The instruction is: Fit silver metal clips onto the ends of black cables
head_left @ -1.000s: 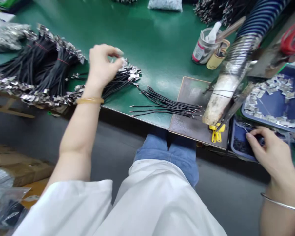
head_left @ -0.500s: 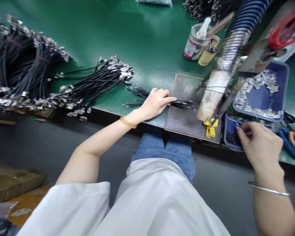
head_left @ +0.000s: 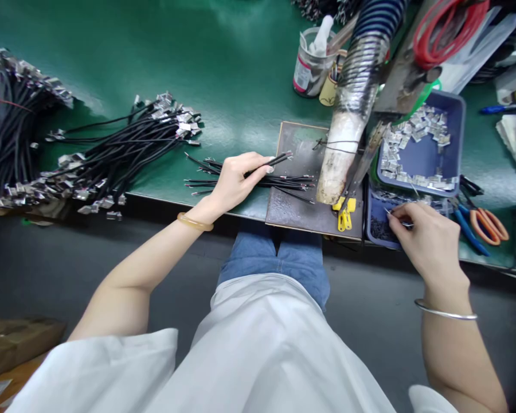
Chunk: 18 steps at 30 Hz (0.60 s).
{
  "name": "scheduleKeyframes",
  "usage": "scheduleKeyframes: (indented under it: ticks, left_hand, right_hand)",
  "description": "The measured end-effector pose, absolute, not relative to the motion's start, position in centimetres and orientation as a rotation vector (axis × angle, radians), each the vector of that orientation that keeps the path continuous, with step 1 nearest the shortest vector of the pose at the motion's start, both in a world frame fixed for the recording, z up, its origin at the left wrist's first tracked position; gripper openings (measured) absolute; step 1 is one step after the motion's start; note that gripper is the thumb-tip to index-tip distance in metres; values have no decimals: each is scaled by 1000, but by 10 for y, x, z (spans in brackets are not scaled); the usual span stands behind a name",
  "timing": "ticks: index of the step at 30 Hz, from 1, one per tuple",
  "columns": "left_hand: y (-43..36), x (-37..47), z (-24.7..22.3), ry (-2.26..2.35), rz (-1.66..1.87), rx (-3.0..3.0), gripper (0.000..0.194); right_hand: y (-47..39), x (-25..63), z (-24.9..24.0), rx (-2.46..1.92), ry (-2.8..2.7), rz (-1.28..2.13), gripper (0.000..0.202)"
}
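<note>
My left hand [head_left: 239, 179] pinches a short black cable [head_left: 281, 159] between thumb and fingers, its stripped end pointing right and raised over the others. Below it, a loose bunch of black cables [head_left: 290, 182] lies partly on the green table and partly on a dark board [head_left: 284, 209]. My right hand [head_left: 427, 238] is closed over a lower blue tray [head_left: 375, 226] of small black pieces. From its fingertips pokes a thin silvery tool [head_left: 387, 211], mostly hidden, so its kind is unclear. A blue bin [head_left: 454, 137] of metal connector shells [head_left: 441, 182] stands just behind.
Finished-looking cables with metal plugs [head_left: 155, 135] lie left, beside a bigger tied bundle [head_left: 15, 115]. A ribbed hose [head_left: 361, 69] slants down over the board, near a yellow clip [head_left: 344, 213]. Behind stands a jar [head_left: 303, 71]. Orange-handled pliers [head_left: 490, 226] lie right.
My left hand has gone from resting on the cable bunch to lifting a cable from it. My right hand stays over the lower tray. The whole view has shifted to the right.
</note>
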<state>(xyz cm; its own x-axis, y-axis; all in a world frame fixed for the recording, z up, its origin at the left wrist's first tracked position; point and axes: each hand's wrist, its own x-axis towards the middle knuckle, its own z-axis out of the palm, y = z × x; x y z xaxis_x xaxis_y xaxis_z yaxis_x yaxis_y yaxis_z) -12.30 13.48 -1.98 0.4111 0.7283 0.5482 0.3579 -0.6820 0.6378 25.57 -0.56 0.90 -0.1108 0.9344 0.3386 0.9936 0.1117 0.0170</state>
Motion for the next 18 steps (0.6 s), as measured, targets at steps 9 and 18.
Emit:
scheduleKeyframes:
  ticks: [9, 18]
  left_hand:
    - [119, -119, 38, 1101, 1617, 2228, 24]
    - [42, -89, 68, 1338, 1567, 2304, 30]
  right_hand:
    - [-5, 233, 12, -1703, -1767, -170, 13]
    - [-29, 160, 49, -1323, -1081, 318, 17]
